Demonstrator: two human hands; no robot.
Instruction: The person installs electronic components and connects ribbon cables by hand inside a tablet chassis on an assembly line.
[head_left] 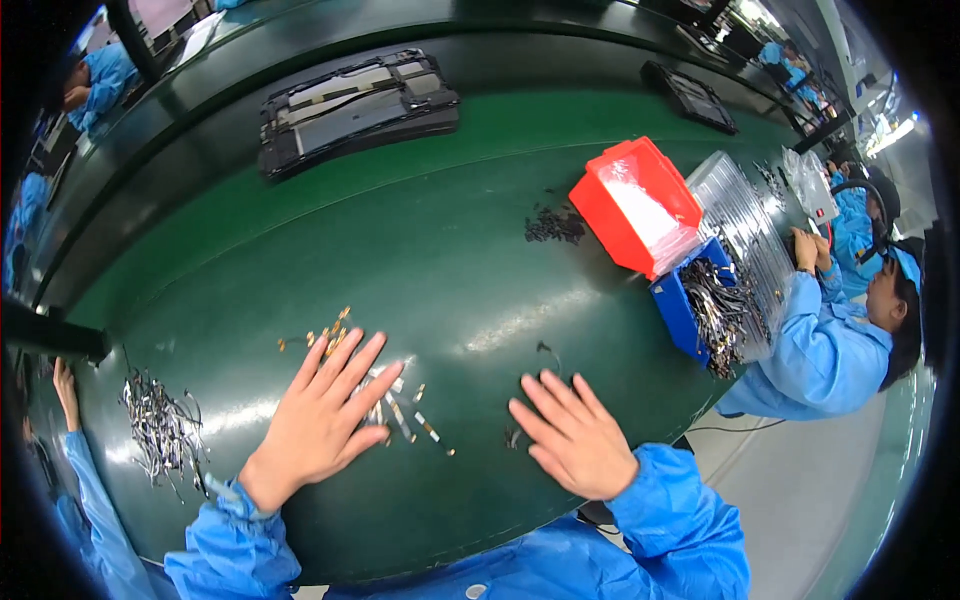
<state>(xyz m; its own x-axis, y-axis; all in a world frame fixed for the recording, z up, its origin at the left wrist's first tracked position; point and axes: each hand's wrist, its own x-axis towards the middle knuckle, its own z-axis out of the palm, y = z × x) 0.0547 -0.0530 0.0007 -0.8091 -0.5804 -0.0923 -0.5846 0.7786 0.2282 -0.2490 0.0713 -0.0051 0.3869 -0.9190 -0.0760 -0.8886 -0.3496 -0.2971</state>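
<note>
My left hand lies palm down on the green tabletop, fingers spread and partly covering a small scatter of thin flex-cable strips. White and silver strips stick out beside its thumb, while gold-coloured pieces show beyond its fingertips. To the right, my right hand is also palm down with its fingers apart. Small dark pieces lie just left of that hand, and one short dark strip rests beyond its fingertips. Neither hand grips anything visible; what lies under the palms is hidden.
A blue bin full of dark cables and a red bin stand at the right, beside a clear plastic tray. Dark pieces and a cable pile lie loose. Black trays sit at the back. Co-workers flank the table.
</note>
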